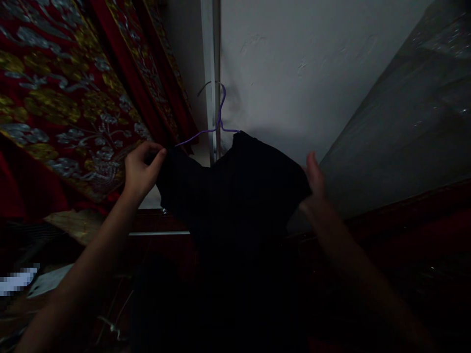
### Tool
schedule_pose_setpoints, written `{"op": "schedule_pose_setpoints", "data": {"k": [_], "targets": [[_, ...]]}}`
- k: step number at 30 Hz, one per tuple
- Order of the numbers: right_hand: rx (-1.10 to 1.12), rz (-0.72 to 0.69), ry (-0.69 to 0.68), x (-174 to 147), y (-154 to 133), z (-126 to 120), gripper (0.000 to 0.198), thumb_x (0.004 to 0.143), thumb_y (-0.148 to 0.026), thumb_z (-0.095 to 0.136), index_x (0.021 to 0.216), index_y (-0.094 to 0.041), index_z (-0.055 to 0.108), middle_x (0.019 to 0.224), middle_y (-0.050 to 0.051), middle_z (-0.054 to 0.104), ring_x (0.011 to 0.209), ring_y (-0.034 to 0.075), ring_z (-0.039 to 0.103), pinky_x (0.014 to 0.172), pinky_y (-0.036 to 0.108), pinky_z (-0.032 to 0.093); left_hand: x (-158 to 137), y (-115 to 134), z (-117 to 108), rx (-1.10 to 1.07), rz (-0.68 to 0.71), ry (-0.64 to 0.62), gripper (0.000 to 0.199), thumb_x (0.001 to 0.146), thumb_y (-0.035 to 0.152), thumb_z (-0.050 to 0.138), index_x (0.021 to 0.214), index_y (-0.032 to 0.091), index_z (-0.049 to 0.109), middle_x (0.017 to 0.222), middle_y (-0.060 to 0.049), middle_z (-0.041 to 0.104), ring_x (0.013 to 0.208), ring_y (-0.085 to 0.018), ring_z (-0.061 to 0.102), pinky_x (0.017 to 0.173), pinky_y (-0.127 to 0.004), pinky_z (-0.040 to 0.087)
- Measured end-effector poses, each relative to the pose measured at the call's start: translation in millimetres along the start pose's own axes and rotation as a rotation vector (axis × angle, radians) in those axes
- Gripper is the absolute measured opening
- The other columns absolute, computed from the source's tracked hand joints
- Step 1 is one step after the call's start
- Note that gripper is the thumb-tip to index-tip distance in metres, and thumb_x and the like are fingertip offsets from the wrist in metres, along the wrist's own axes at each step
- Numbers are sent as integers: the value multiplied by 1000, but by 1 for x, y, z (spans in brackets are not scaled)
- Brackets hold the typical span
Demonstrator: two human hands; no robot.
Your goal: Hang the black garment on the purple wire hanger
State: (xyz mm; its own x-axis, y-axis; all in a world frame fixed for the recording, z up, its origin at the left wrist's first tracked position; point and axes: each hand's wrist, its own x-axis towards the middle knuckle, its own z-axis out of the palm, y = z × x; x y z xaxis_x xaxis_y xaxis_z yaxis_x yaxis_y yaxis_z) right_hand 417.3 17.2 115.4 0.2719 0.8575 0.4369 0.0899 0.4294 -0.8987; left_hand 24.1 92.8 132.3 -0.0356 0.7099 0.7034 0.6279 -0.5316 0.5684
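Observation:
A black short-sleeved garment [235, 191] hangs from a purple wire hanger [221, 115] in the middle of the view. The hanger's hook passes around a thin pale upright pole [210, 63] or strip against the wall. At the garment's left shoulder edge, my left hand [143, 164] pinches the dark cloth between thumb and fingers. My right hand [315, 179] is at the other sleeve, thumb raised, its fingers hidden behind the cloth and slightly blurred. The garment's lower part melts into deep shadow.
Red cloth with gold and silver embroidery [62, 93] hangs at the left. Behind is a pale wall [287, 63]; at the right hangs a translucent plastic sheet [412, 113]. White papers [49, 280] and a whitish cord [112, 326] lie at lower left.

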Motion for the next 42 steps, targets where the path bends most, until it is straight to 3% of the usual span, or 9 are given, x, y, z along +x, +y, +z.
{"op": "schedule_pose_setpoints", "data": {"k": [5,12,17,20,24,27,34,39,42], "targets": [[-60,117,-133,-5,-13,-4,36,77,-60,76,84,-25,71,71,1,69,63,21,66,56,33,54,6,27,3,68,82,6,36,94,53,59,100,22,76,102,-5,77,97,-23,70,90,-36,52],[87,-26,137,-20,-42,18,23,85,-46,69,77,-24,65,68,1,65,60,20,62,55,34,52,11,82,1,-99,337,-4,42,104,45,47,133,23,66,139,-5,66,131,-24,58,114,-41,41],[-45,-139,343,-81,-50,24,25,93,-44,63,77,-25,63,64,-2,53,54,16,49,48,28,37,-6,98,-10,-423,108,-62,42,101,51,49,123,21,70,117,-9,74,108,-24,70,99,-42,53],[-203,-288,-25,-121,-55,41,17,97,-40,56,91,-29,68,65,-1,56,55,18,52,49,30,39,-18,111,-12,-615,-136,-307,57,99,64,38,122,22,68,120,-13,73,99,-26,73,87,-44,59],[-362,-362,-918,-144,-52,72,31,96,-47,60,115,-25,68,91,4,73,73,19,67,65,31,51,-38,125,-23,-752,-385,-456,46,96,58,47,104,21,74,118,-17,72,80,-23,70,65,-39,59],[-361,-374,-1171,-136,-41,80,36,98,-50,58,117,-22,69,105,7,75,89,19,71,76,29,53,-55,115,-45,-759,-520,-611,34,93,49,57,99,24,78,94,-14,74,46,-12,47,38,-29,38],[-340,-457,-346,-64,-12,64,26,94,-32,65,118,-27,69,123,9,68,118,25,61,102,43,49,-66,84,-102,-149,-386,-641,29,80,53,75,99,32,80,69,-4,68,52,-17,59,39,-26,41],[-176,-99,-636,-41,11,68,32,93,-51,62,88,-21,72,84,2,71,80,19,67,74,31,54,-49,91,-90,-168,-254,-314,29,76,51,80,91,27,77,71,-4,73,51,-18,62,42,-29,46],[43,97,-460,-34,16,70,38,85,-59,68,84,-21,70,73,-1,68,63,15,62,59,26,50,-41,88,-71,-204,-168,-81,37,79,46,80,109,25,73,85,-4,77,72,-22,72,63,-35,58]]}}
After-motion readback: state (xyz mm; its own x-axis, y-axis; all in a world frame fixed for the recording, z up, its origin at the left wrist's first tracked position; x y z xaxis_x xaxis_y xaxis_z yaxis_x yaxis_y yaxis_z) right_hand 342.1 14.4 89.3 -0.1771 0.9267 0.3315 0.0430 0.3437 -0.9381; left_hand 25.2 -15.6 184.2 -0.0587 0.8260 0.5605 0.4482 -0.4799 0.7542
